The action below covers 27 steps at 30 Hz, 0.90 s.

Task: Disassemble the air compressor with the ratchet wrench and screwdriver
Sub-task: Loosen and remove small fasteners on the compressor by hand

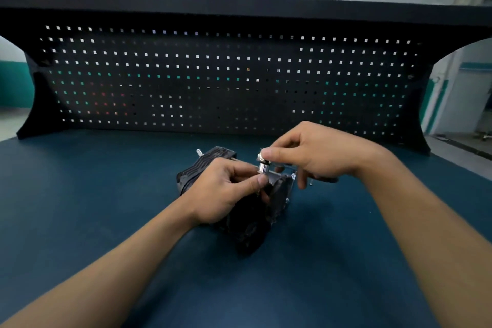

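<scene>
A black air compressor [205, 165] with a ribbed top lies in the middle of the blue bench top [106, 194]. My left hand [226, 189] lies over its near side, thumb and fingers pinching the chrome socket [263, 168] that stands on the compressor's upper edge. My right hand [311, 154] grips the ratchet wrench head [262, 157] above that socket, thumb pressed on top; the handle is mostly hidden under the palm. A bright bolt [199, 152] sticks out at the compressor's far left corner. No screwdriver is in view.
A black pegboard back panel [226, 80] rises along the far edge of the bench, with a dark shelf [239, 5] on top. A small screw [310, 183] lies on the mat just right of the compressor.
</scene>
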### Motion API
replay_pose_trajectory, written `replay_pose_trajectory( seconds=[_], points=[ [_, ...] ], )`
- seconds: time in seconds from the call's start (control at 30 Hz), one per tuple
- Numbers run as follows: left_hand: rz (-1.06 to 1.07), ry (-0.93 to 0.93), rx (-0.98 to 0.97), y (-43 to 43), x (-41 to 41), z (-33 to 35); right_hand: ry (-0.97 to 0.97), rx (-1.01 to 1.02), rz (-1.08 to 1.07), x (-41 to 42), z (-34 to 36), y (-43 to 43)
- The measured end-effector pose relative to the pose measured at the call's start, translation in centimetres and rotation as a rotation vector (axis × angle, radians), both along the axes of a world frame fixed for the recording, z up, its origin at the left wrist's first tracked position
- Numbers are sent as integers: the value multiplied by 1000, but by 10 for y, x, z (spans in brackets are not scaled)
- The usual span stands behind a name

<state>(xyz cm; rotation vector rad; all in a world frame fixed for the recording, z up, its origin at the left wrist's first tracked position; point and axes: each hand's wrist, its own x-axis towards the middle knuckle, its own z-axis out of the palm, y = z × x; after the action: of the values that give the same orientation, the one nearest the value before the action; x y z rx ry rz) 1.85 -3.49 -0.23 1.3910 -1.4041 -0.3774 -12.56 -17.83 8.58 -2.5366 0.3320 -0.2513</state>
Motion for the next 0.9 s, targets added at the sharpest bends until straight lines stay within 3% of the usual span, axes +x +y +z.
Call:
replay_pose_trajectory(
  seconds=[0.2, 0.47, 0.63, 0.9],
  points=[
    [7, 14, -4, -1, 0, -2, -30, -105, -113, -2, 1, 12],
    [23, 13, -38, 0, -7, -1, -135, -496, -405, 2, -3, 52],
    [80, 7, -33, -2, -8, -2, -107, -527, -409, 0, -2, 57],
    [1, 27, -14, -2, 0, -3, -78, -498, -263, -10, -1, 46]
  ],
)
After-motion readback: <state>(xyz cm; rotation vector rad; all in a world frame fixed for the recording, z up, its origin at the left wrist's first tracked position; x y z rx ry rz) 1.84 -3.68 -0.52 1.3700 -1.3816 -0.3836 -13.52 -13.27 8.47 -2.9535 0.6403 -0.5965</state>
